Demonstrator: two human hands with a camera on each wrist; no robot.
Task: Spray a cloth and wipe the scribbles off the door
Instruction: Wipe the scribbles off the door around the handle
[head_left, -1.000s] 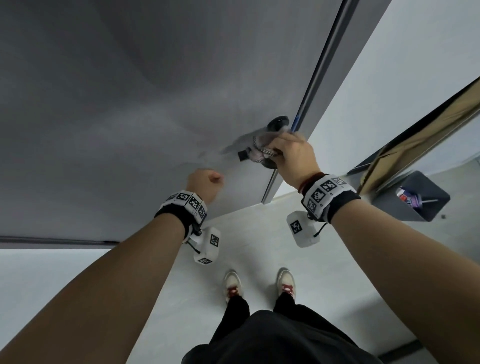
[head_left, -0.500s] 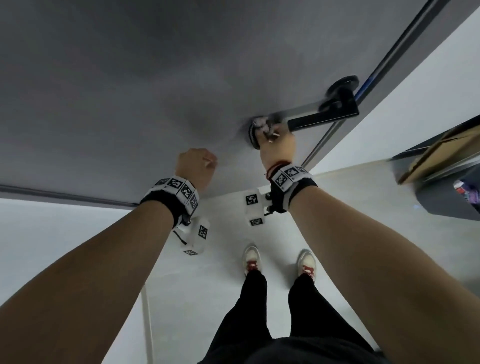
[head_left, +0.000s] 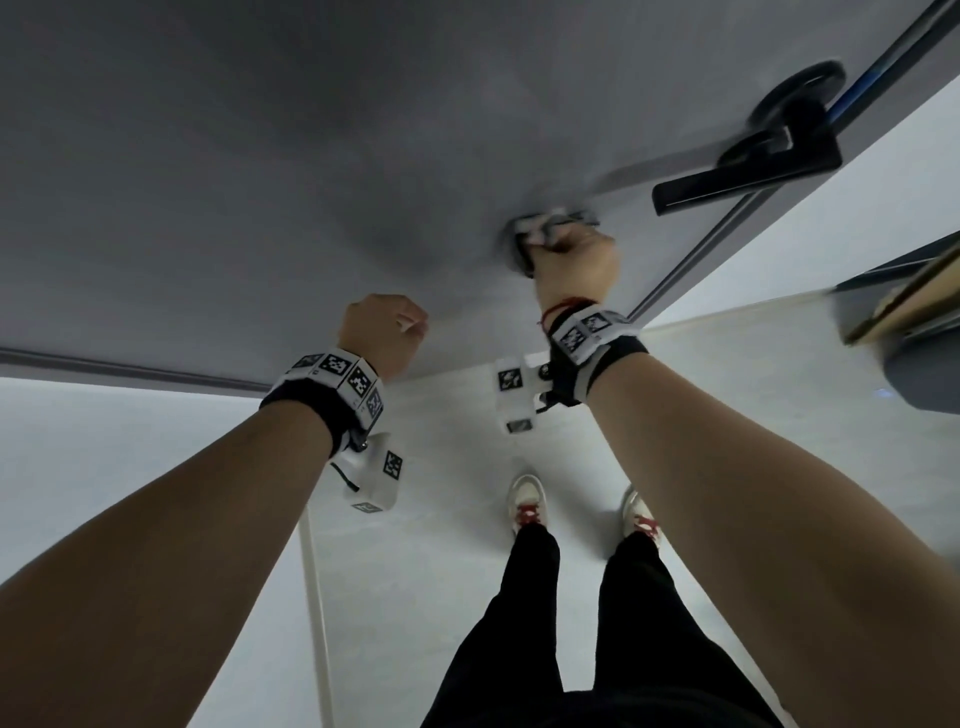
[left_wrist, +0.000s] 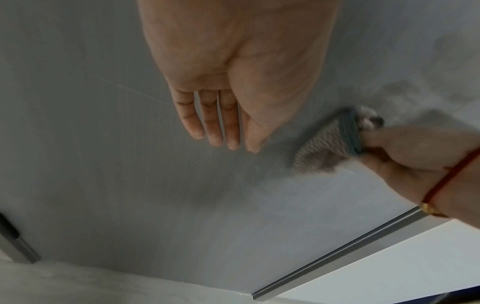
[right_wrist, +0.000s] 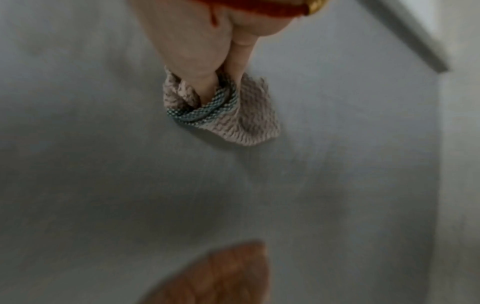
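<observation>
The grey door (head_left: 260, 156) fills the upper part of the head view. My right hand (head_left: 571, 260) grips a bunched grey-white cloth (head_left: 540, 231) with a teal edge and presses it on the door, below and left of the handle. The right wrist view shows the cloth (right_wrist: 233, 117) wrapped round the fingers (right_wrist: 207, 82). In the left wrist view the cloth (left_wrist: 327, 142) is blurred. My left hand (left_wrist: 223, 127) holds nothing; its fingers are straight and together, with the tips at the door (left_wrist: 103, 185). No clear scribble shows, only a faint thin line (left_wrist: 124, 86).
A black lever handle (head_left: 826, 176) sticks out at the upper right, beside the door's metal edge strip (head_left: 691, 265). Below lie a pale floor (head_left: 415, 571) and my shoes (head_left: 527, 499). A grey bin (head_left: 924, 379) with cardboard stands at the right.
My right hand has carried the cloth from the handle leftward and down across the door. The left hand has stayed near the door.
</observation>
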